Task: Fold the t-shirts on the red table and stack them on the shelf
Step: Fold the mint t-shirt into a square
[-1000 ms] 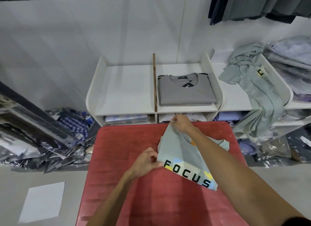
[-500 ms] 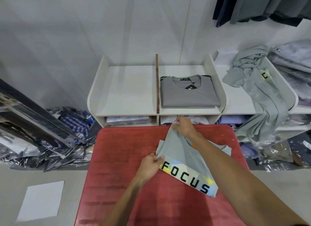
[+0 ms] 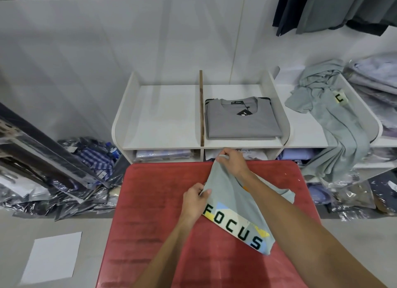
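A pale grey-green t-shirt (image 3: 227, 193) with a "FOCUS" print band lies partly folded on the red table (image 3: 154, 202). My left hand (image 3: 194, 198) pinches its left edge beside the letter F. My right hand (image 3: 232, 162) grips the shirt's far corner near the table's back edge, lifting the cloth into a peak. My right forearm crosses over the shirt's right part and hides it. Behind the table stands a white shelf (image 3: 163, 116); its right top compartment holds a folded grey t-shirt (image 3: 242, 120).
A wooden divider (image 3: 201, 107) splits the shelf top. An unfolded grey-green shirt (image 3: 335, 124) hangs off the shelf at right. Folded clothes fill the lower cubbies. Plastic-wrapped garments (image 3: 86, 171) lie on the floor left and right. A white sheet (image 3: 53, 257) lies on the floor.
Both hands keep their grip on the shirt. The left hand has slid a little up the shirt's left edge, and the view has shifted slightly.
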